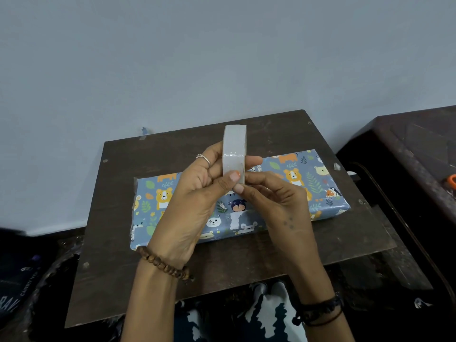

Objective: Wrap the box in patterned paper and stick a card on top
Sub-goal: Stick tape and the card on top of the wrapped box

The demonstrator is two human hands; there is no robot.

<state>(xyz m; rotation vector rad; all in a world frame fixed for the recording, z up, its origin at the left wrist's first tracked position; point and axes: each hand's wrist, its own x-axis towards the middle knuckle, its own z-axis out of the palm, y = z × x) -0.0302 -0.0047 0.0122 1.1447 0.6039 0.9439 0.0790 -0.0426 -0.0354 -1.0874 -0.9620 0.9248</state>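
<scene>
wall (pixel 222 50): plain pale grey | table (pixel 118 238): dark brown wood

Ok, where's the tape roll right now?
Head view, centre: the tape roll is held upright between the left hand and right hand, above the wrapped box.

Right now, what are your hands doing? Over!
Left hand grips tape roll; right hand picks at its edge. Wrapped box on table. No card visible.
</scene>
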